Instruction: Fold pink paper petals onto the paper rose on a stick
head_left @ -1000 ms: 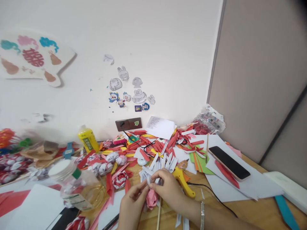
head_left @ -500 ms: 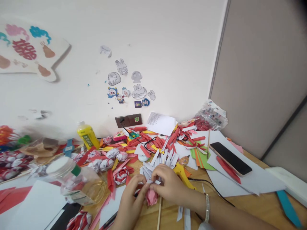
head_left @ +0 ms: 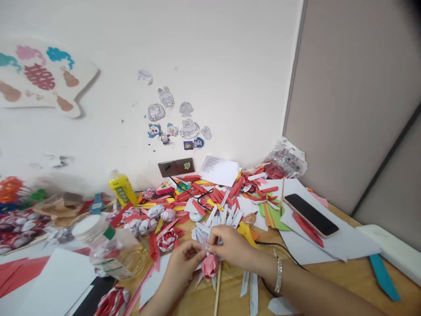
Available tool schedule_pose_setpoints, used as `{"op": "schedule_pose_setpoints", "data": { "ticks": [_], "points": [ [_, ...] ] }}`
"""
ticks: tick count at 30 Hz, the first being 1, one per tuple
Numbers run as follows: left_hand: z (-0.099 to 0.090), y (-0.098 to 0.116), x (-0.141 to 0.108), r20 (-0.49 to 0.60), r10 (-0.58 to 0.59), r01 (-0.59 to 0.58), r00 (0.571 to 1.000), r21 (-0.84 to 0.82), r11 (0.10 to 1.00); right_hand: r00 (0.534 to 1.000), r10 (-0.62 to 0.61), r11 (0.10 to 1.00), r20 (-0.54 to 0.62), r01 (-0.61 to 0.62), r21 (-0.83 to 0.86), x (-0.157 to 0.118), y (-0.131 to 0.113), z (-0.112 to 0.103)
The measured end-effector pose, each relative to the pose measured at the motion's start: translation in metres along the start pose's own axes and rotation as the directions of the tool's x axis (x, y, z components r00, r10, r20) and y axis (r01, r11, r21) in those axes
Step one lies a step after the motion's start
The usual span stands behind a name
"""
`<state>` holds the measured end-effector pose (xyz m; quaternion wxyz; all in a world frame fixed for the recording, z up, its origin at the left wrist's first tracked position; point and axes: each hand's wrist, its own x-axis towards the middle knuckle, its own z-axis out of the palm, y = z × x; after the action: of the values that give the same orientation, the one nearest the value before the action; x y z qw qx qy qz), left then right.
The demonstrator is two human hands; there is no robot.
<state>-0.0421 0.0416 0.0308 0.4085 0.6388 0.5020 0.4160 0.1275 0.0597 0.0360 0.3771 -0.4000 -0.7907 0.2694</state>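
The left hand (head_left: 180,267) and the right hand (head_left: 235,248) meet tip to tip, thumbs and fingers pinched together on a small pale piece of paper (head_left: 206,247); the finer detail of it is hidden by the fingers. Right below the joined fingertips, between the two hands, hangs or rests a pink folded-paper flower (head_left: 209,266); whether it touches the table cannot be told. A thin wooden stick (head_left: 217,287) lies just to the right of the flower, under the right hand. A beaded bracelet (head_left: 279,274) circles the right wrist, and white paper strips (head_left: 254,294) lie on the near side of that forearm. Just beyond the fingers spreads a cluster of folded white strips (head_left: 230,216), with a yellow tool (head_left: 247,232) beside it, partly behind the right hand. Beyond and to the left of the left hand sits a red-and-white paper rose (head_left: 167,239), and farther left a tilted clear jar (head_left: 113,259) with amber liquid. Well to the right of the right hand, a phone (head_left: 312,215) lies on white sheets (head_left: 296,245). Farthest from the hands, paper cartoon cutouts (head_left: 190,128) are on the wall
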Motion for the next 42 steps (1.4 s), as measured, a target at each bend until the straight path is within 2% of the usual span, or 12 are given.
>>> {"op": "schedule_pose_setpoints", "data": {
  "ticks": [4,9,16,19,21,26,31,33,36,38,42],
  "points": [
    [0.000,0.002,-0.003,-0.006,0.000,0.001,1.000,0.012,1.000,0.996,-0.039,0.999,0.077,0.039,0.003,0.002,0.004,-0.002],
    [0.000,0.004,-0.007,-0.018,0.019,-0.018,1.000,0.026,0.999,0.994,-0.104,0.994,0.040,0.106,-0.039,0.000,0.003,0.003],
    [-0.009,0.004,-0.001,0.100,-0.082,0.103,0.992,-0.229,0.968,0.974,-0.224,0.974,-0.030,0.222,-0.036,0.002,0.001,-0.001],
    [-0.009,0.004,-0.001,0.164,-0.109,0.151,0.980,-0.267,0.952,0.962,-0.272,0.962,-0.028,0.271,-0.037,0.002,-0.001,-0.004],
    [-0.007,0.003,0.000,0.159,-0.109,0.150,0.981,-0.272,0.950,0.949,-0.314,0.949,-0.006,0.314,-0.043,0.001,-0.004,-0.004],
    [-0.003,-0.004,0.004,0.085,-0.037,0.059,0.996,-0.273,0.960,0.889,-0.450,0.889,0.087,0.455,-0.052,0.000,-0.013,-0.010],
    [-0.003,-0.007,0.004,0.055,0.040,-0.025,0.998,-0.254,0.967,0.778,-0.584,0.777,0.232,0.618,-0.118,0.001,-0.017,-0.015],
    [-0.003,-0.006,0.003,0.061,0.051,-0.034,0.997,-0.253,0.967,0.787,-0.560,0.794,0.258,0.599,-0.105,0.001,-0.017,-0.017],
    [-0.001,-0.004,0.002,0.074,0.047,-0.027,0.996,-0.247,0.969,0.860,-0.472,0.861,0.195,0.497,-0.109,0.000,-0.015,-0.017],
    [-0.001,-0.003,0.002,0.081,0.044,-0.023,0.996,-0.241,0.970,0.889,-0.427,0.888,0.164,0.447,-0.107,-0.002,-0.014,-0.015],
    [0.000,-0.004,0.003,0.082,0.055,-0.032,0.995,-0.255,0.966,0.861,-0.456,0.875,0.223,0.479,-0.061,-0.004,-0.016,-0.012]
  ]
}}
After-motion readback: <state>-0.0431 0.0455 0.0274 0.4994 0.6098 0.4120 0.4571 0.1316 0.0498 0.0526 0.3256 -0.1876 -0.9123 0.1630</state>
